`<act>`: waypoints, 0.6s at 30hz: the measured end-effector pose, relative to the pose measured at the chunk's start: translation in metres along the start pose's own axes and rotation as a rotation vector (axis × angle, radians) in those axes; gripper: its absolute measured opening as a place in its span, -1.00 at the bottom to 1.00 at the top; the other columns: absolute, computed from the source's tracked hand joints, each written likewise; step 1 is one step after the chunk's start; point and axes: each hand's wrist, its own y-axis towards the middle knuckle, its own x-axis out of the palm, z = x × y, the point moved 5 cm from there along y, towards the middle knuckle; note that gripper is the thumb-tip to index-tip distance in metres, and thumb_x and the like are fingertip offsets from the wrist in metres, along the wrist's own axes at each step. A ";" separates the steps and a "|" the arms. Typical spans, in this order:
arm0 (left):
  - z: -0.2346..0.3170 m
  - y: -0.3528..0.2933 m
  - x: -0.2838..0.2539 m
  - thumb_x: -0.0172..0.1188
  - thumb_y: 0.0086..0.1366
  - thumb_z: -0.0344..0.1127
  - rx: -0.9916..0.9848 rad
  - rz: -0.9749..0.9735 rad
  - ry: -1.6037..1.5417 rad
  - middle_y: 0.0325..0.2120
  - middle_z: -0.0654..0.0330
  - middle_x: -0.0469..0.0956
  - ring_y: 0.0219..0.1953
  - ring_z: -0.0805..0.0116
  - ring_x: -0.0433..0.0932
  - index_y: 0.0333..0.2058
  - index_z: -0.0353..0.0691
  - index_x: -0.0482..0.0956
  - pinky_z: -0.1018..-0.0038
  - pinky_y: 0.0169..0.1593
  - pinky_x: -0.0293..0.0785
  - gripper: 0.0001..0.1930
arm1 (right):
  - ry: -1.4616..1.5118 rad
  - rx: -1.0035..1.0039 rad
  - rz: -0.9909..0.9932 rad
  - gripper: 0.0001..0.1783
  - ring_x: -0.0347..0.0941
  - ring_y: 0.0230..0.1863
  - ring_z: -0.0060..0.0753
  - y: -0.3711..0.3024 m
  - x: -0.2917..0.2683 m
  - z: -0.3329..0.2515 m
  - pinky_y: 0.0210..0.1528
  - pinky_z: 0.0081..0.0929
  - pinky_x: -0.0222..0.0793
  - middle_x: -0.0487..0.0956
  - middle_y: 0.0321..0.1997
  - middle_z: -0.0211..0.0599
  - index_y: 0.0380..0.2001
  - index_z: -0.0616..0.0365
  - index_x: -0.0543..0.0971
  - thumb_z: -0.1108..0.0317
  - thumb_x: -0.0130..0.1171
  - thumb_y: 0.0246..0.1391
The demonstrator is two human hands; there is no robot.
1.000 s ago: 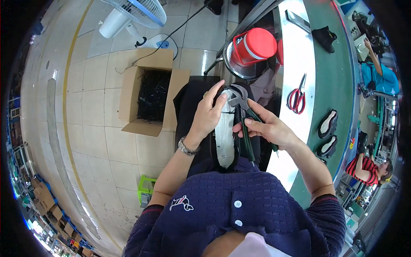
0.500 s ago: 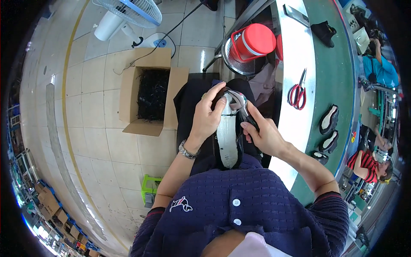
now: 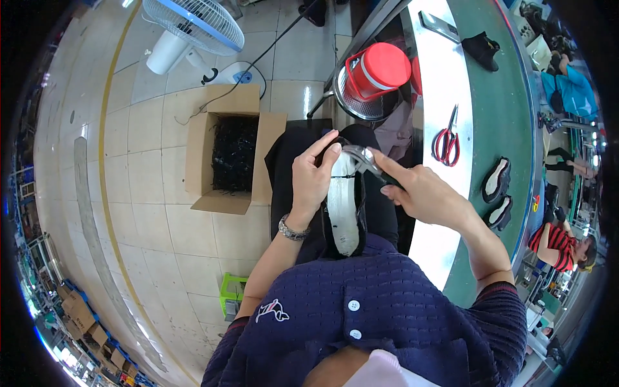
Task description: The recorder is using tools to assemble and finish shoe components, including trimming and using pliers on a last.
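Note:
A black shoe upper with a pale insole rests sole up on my lap, its toe pointing away from me. My left hand grips it at the far left side, thumb on the insole near the toe and fingers around the edge. In my right hand is a pair of metal pincers with dark handles, the fingers wrapped round them. Its head lies at the right side of the toe, touching or very close to the black edge; I cannot tell whether the jaws hold material.
An open cardboard box of black scraps stands left, beyond it a fan. A red bucket sits on a metal stool. To the right, the bench holds red-handled scissors; several shoes lie on the green belt.
My right hand has shifted slightly right, and the pincers have swung to lie more across the toe's right side. The left hand keeps its grip. My forearm has come across the third shoe's place.

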 end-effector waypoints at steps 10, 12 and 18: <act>-0.003 0.005 -0.004 0.11 0.32 -0.36 0.113 -0.069 0.129 -0.10 0.13 0.60 -0.24 0.58 0.49 0.07 -0.31 0.50 0.60 -0.11 0.40 -0.64 | -0.300 -0.142 0.423 -0.25 0.54 -0.57 -0.12 0.017 0.007 -0.005 -0.54 -0.27 0.47 0.56 -0.49 -0.06 0.38 -0.20 0.03 0.32 0.07 0.18; -0.003 0.000 -0.007 0.11 0.32 -0.37 0.088 -0.073 0.129 -0.14 0.17 0.60 -0.28 0.60 0.47 0.08 -0.29 0.49 0.63 -0.15 0.39 -0.64 | -0.339 -0.204 0.446 -0.24 0.54 -0.57 -0.12 0.015 0.006 -0.015 -0.53 -0.27 0.48 0.56 -0.47 -0.04 0.38 -0.20 0.02 0.33 0.07 0.18; 0.001 0.013 -0.001 0.06 0.35 -0.39 0.101 -0.178 0.050 -0.30 0.35 0.53 -0.36 0.66 0.38 0.14 -0.25 0.44 0.68 -0.25 0.35 -0.62 | -0.285 -0.134 0.304 -0.25 0.55 -0.45 0.06 0.027 0.016 0.005 -0.37 -0.10 0.46 0.58 -0.41 0.04 0.37 -0.19 0.05 0.36 0.08 0.16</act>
